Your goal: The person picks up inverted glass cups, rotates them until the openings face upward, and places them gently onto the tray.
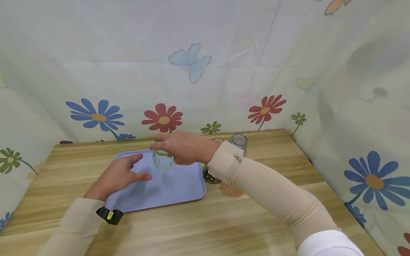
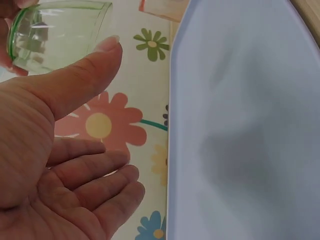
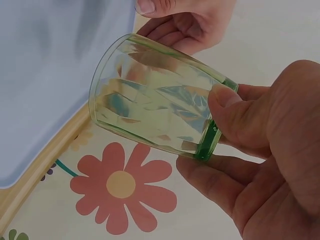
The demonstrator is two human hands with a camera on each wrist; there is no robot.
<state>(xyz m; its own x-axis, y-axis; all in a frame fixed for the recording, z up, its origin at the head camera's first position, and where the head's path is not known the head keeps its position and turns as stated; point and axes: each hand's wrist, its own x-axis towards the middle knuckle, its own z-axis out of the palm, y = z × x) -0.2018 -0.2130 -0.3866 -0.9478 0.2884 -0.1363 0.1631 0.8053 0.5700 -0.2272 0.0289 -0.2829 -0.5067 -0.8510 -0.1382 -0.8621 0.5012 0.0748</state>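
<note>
My right hand [image 1: 187,146] grips a clear green-tinted drinking glass [image 1: 162,161] by its thick green base [image 3: 207,140], thumb on one side and fingers on the other. The glass is upside down, its mouth facing the lilac tray [image 1: 182,185] below, and it appears to hang above the tray. My left hand [image 1: 121,174] is over the tray's left part, fingers extended and thumb spread, with nothing held. In the left wrist view its thumb lies close to the glass [image 2: 65,32]; whether they touch I cannot tell.
Right of the tray, a blue-rimmed glass [image 1: 238,140] stands near the table's back edge. An orange-tinted glass [image 1: 233,191] is partly hidden under my right sleeve, and another rim [image 1: 219,139] shows behind the wrist. Flower-printed cloth [image 1: 128,78] surrounds the wooden table [image 1: 179,231].
</note>
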